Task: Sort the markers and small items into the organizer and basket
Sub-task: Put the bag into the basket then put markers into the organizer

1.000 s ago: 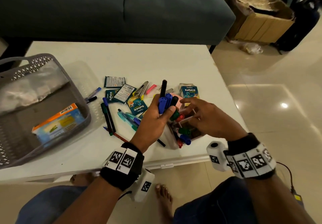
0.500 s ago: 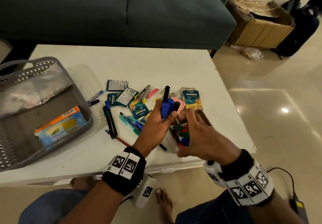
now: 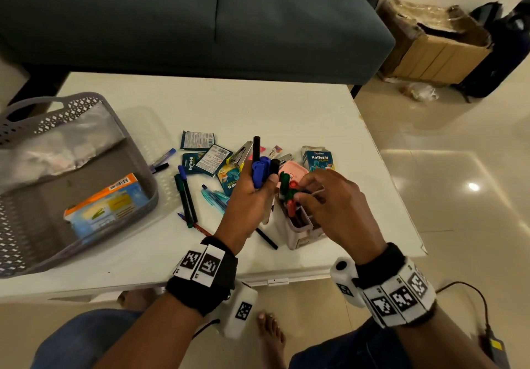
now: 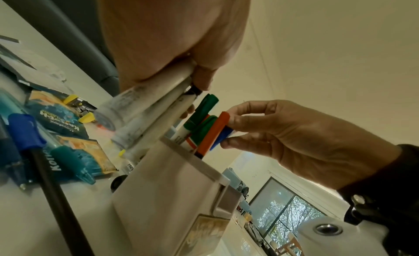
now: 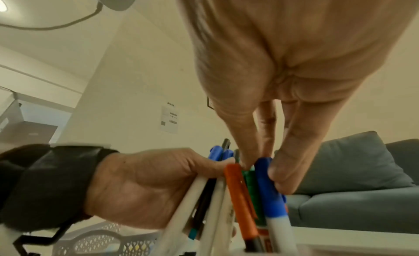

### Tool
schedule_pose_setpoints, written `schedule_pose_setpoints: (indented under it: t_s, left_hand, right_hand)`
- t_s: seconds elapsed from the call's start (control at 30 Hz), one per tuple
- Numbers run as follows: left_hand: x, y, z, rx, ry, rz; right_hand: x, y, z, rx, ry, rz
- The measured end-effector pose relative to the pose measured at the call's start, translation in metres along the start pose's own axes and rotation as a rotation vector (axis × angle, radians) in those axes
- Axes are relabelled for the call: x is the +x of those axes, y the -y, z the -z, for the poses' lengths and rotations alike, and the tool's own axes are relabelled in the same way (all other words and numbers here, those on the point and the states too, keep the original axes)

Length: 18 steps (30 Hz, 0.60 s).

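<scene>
Near the desk's (image 3: 258, 104) front edge, our left hand (image 3: 249, 196) grips a bundle of blue-capped white markers (image 3: 260, 172); our right hand's (image 3: 335, 205) fingers (image 4: 246, 119) pinch a blue-capped marker (image 5: 269, 191) standing in the pale pink plastic organizer (image 3: 295, 233).

1. The head view looks down from above, forward onto the table (image 3: 258, 104).
2. Both wrist views look upward from very near the table.
3. All views share the organizer (image 3: 298, 229) and both hands.

One grey basket (image 3: 137, 167), one pink organizer (image 3: 292, 233), two hands seen, left hand (image 3: 252, 202) and right hand (image 3: 332, 205), one orange-blue box (image 3: 106, 208) counted in basket, four teal Koflet-H sachets (image 3: 317, 160) at least, loose pens (image 3: 186, 196) uncounted.
</scene>
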State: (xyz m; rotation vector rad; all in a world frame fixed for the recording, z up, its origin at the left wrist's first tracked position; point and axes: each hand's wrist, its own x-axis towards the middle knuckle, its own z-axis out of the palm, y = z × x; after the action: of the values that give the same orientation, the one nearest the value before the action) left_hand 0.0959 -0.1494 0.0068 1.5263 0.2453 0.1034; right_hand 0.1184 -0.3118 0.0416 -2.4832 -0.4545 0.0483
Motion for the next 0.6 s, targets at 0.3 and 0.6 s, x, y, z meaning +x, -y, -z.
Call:
schedule_pose_setpoints:
  t_s: [0.3,0.6]
  left_hand:
    - [-0.0020,-0.0019,-0.0022,0.101,0.092,0.011]
    - [-0.0059,0.0016,-0.0019,0.107,0.098,0.023]
  right_hand:
    - [0.0021,-0.0047,0.0000,-0.158,0.045,0.058]
    - [0.0079,-0.0071,0.0013,-0.093,0.027,0.065]
